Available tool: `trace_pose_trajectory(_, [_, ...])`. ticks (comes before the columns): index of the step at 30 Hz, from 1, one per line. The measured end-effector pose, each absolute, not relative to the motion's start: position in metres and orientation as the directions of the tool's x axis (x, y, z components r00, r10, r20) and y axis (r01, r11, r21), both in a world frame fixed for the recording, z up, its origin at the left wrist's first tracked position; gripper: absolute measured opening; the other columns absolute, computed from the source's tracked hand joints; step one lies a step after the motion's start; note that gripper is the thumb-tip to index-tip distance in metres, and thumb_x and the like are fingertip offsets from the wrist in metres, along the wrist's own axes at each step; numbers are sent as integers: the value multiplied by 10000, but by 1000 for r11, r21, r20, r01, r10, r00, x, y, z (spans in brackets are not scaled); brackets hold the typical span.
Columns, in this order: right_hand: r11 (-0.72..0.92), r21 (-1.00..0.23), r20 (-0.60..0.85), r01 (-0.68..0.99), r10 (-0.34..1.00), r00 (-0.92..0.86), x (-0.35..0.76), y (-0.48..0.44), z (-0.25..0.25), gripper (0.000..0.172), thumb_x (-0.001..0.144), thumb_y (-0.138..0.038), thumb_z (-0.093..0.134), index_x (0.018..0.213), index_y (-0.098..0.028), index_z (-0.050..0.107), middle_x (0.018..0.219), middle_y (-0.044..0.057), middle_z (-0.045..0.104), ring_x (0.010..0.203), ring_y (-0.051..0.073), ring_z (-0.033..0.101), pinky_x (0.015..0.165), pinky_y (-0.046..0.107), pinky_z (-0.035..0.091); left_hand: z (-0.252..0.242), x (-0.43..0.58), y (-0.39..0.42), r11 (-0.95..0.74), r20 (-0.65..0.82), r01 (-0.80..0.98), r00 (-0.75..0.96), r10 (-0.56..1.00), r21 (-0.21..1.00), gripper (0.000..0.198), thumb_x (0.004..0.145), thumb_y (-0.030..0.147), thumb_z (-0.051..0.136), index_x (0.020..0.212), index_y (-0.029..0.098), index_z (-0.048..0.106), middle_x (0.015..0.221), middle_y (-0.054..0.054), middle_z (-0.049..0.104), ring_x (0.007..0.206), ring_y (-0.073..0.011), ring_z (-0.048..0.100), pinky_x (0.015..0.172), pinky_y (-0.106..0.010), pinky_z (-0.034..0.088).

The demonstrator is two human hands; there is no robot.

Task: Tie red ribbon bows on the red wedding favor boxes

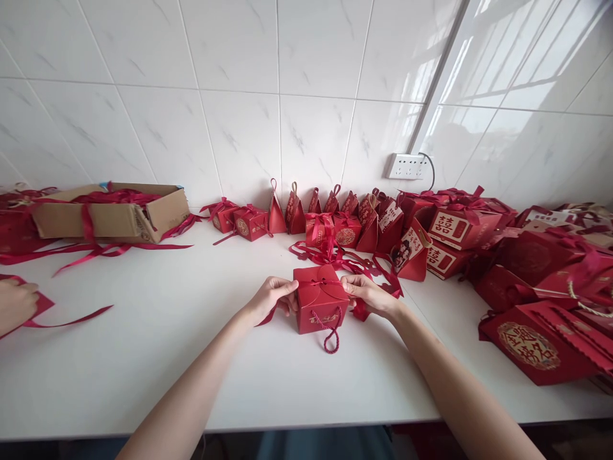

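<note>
Thumbs and fingers are pressed together, the left hand (276,297) and the right hand (366,294) each pinching the ribbon (332,282) beside a top edge of the box (306,310); the fingertips behind are partly hidden. The box sits upright on the table (191,370), between the hands, its twisted cord (330,342) looping down the front. The ribbon runs straight across the lid, so the step looks like drawing it snug; whether a knot has formed at the middle, I cannot tell. The next move seems to call for even tension on both ends, without denting the card or shifting the box. Just behind lie loose ribbons (329,257). Farther back, small boxes (251,225) line the tiled wall (311,51); a pile (546,342) fills the right. Well to the left are a carton (119,220) and another person's hand (16,306).
</note>
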State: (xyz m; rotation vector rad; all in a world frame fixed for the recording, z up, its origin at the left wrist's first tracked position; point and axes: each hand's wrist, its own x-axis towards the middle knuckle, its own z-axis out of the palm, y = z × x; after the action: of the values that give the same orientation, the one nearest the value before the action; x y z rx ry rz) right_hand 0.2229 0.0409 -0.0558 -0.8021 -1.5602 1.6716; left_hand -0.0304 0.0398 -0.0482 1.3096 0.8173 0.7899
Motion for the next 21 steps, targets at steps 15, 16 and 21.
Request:
trace_pose_trajectory(15, [-20,-998,20,-65,824,-566,224,41,-57,439,705,-517,700,576,-175,456,509,-61,433,453,65,400,476,218,302,-47,-30,39,89,-64,-26,501,863,996,476,665,555,668,497,125,556,490,-52,608,440,-140,570,408,-224,385])
trace_pose_trajectory(16, [-20,-998,19,-63,823,-567,224,41,-56,439,705,-518,700,580,-177,455,510,-61,432,455,66,399,479,219,307,-47,-30,39,87,-63,-25,503,862,996,474,669,555,665,499,126,556,491,-52,609,441,-140,570,409,-225,384])
trace_pose_trajectory(21, [-24,-998,12,-54,813,-581,230,37,-46,452,700,-556,690,599,-194,438,460,-100,331,413,57,287,473,238,326,-43,-32,38,70,-52,-15,509,859,997,439,699,505,651,493,135,538,486,-44,605,439,-132,565,426,-227,387])
